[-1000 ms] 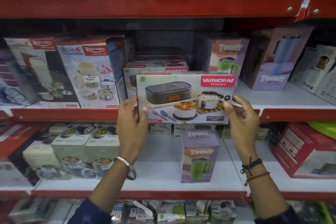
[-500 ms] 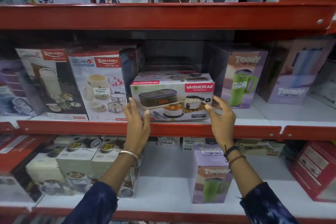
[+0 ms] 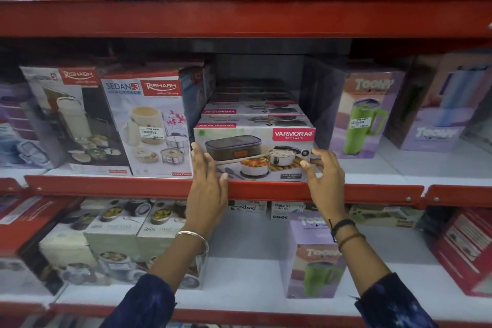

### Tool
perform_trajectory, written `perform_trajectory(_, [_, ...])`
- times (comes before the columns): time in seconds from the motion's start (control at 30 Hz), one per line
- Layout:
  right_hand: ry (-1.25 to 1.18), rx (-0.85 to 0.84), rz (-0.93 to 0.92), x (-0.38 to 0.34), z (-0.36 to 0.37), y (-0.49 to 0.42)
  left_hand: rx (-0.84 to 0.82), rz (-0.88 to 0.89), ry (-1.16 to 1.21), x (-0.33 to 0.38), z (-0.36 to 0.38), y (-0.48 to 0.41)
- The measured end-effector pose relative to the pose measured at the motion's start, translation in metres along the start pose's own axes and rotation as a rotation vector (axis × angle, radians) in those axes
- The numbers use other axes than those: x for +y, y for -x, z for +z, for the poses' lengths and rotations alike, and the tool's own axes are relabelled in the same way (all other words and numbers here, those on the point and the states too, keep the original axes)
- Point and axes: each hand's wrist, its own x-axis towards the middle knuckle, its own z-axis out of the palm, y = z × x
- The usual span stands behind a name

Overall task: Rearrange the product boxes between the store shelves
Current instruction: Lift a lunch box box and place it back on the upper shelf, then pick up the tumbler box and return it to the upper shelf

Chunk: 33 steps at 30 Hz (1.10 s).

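A white Varmora lunch-box carton [image 3: 253, 141] rests flat at the front of the middle shelf [image 3: 106, 186], with more Varmora cartons [image 3: 253, 111] lined up behind it. My left hand [image 3: 207, 189] is spread, its fingertips against the carton's lower left front. My right hand [image 3: 324, 181] is loosely curled, its fingertips touching the carton's lower right corner. Neither hand wraps around the carton.
Tall Rishabh boxes [image 3: 149, 125] stand directly left of the carton, and a purple Toony mug box [image 3: 364, 114] stands to its right. On the lower shelf another Toony box [image 3: 311, 255] and several lunch-box cartons [image 3: 117, 231] sit below my arms. The top shelf [image 3: 239, 16] holds more boxes.
The Varmora carton went from being held in the air by both hands to resting on the middle shelf. My hands loosened and now only touch its front.
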Motion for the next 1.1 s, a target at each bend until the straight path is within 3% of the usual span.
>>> perform_trajectory(0.17, [-0.001,-0.040,0.021,0.001,-0.015,0.006,0.068,0.012,0.113,0.012,0.005,0.014])
perform_trajectory(0.3, [-0.108,0.120,0.004,0.006,-0.042,0.036,0.094,0.129,0.219,0.031,0.018,0.044])
perform_trajectory(0.4, [-0.197,0.211,0.069,0.026,-0.062,0.070,0.017,0.195,0.226,0.038,0.040,0.074])
perform_trajectory(0.6, [-0.198,0.094,0.385,0.091,-0.075,0.134,-0.268,-0.136,0.439,0.046,0.096,0.137])
perform_trajectory(0.73, [-0.225,-0.122,0.663,0.126,-0.068,0.153,-0.434,-0.376,0.511,0.046,0.128,0.157])
perform_trajectory(0.83, [-0.375,-0.241,0.799,0.139,-0.062,0.160,-0.549,-0.530,0.538,0.049,0.145,0.159])
perform_trajectory(1.1, [-0.460,-0.171,0.861,0.144,-0.066,0.172,-0.544,-0.506,0.498,0.053,0.148,0.168])
